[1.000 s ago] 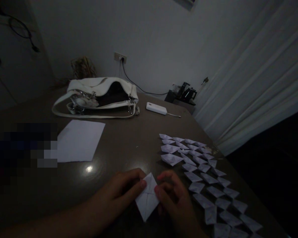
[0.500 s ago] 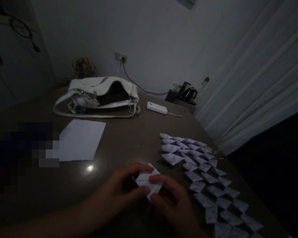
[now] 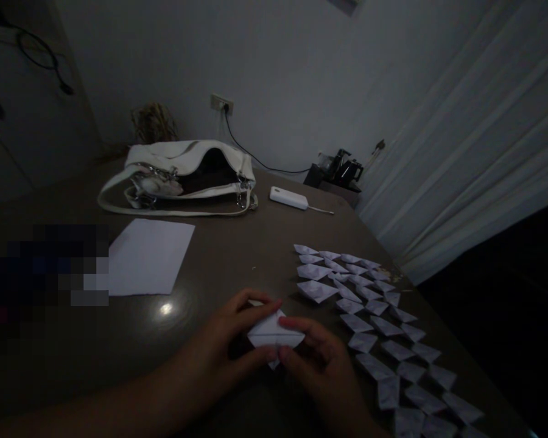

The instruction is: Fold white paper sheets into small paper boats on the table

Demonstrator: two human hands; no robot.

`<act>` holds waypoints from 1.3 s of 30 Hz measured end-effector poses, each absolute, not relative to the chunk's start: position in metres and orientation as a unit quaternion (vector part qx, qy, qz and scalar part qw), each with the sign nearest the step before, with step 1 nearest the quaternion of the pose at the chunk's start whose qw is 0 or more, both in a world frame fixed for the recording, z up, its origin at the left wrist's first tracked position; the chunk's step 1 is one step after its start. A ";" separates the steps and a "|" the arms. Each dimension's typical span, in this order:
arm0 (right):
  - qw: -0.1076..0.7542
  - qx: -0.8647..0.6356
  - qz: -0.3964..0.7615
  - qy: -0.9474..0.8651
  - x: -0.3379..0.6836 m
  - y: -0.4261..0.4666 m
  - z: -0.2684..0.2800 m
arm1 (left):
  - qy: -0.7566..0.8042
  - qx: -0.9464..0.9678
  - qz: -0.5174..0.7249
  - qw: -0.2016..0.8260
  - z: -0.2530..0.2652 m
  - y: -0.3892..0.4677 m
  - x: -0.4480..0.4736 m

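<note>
Between my two hands is a small folded white paper [image 3: 274, 331], with a crease running across it and pointed corners. My left hand [image 3: 237, 337] grips its left side, thumb at the lower edge and fingers along the top. From the right, my right hand [image 3: 317, 359] pinches the same paper with thumb and index finger. The thumbs nearly meet at its lower middle. Several folded paper boats [image 3: 317, 291] stand in rows on the table to the right of my hands.
On the brown table [image 3: 237, 255], a stack of white paper [image 3: 150, 258] lies at the left. Behind it rests a white handbag [image 3: 187, 161], its top gaping. A white power bank [image 3: 288, 198] with a short cable lies further right. A white curtain [image 3: 438, 140] hangs beyond the right edge.
The folded paper has turned between my hands and now looks wider, its crease level across it. My fingers have shifted slightly on it. The boats, paper stack and bag stay put.
</note>
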State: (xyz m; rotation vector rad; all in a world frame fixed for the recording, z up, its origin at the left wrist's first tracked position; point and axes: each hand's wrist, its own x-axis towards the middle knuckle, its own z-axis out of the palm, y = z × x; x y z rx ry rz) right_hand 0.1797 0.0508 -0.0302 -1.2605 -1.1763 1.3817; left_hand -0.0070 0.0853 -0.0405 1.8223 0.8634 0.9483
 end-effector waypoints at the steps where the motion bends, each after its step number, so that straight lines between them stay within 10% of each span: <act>1: 0.447 -0.511 0.562 -0.473 0.180 0.051 -0.030 | 0.352 0.739 0.381 0.431 -0.042 0.085 -0.007; 39: 0.463 -0.527 0.493 -0.514 0.180 0.054 -0.020 | 0.365 0.740 0.300 0.479 -0.030 0.077 -0.012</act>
